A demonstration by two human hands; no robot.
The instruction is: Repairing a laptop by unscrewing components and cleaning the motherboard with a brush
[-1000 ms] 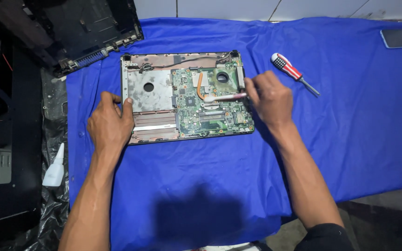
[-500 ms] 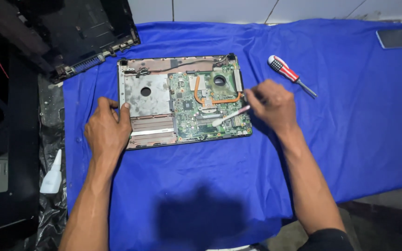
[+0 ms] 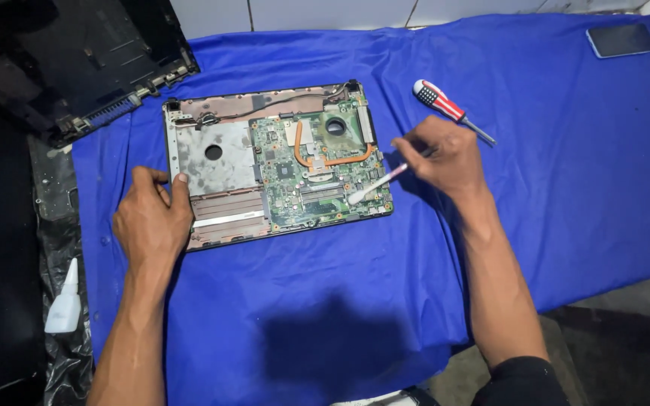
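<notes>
in the head view, a blue cloth (image 3: 325, 316) is spread over the work surface, and pale wall tiles are seen along the top edge. an opened laptop base (image 3: 272, 165) with its green circuit board (image 3: 317, 177) exposed lies on the cloth's upper middle. the left hand (image 3: 152, 222) is laid on the base's left edge, fingers curled over it, gripping nothing else. the right hand (image 3: 441, 158) is closed around a thin white tool (image 3: 374, 184), whose tip is set on the board's lower right part. a red-handled screwdriver (image 3: 449, 109) is placed just above that hand. a dark laptop cover (image 3: 69, 53) is seen at top left, a phone (image 3: 622, 39) at top right, and a white bottle (image 3: 65, 301) on black plastic at left.
</notes>
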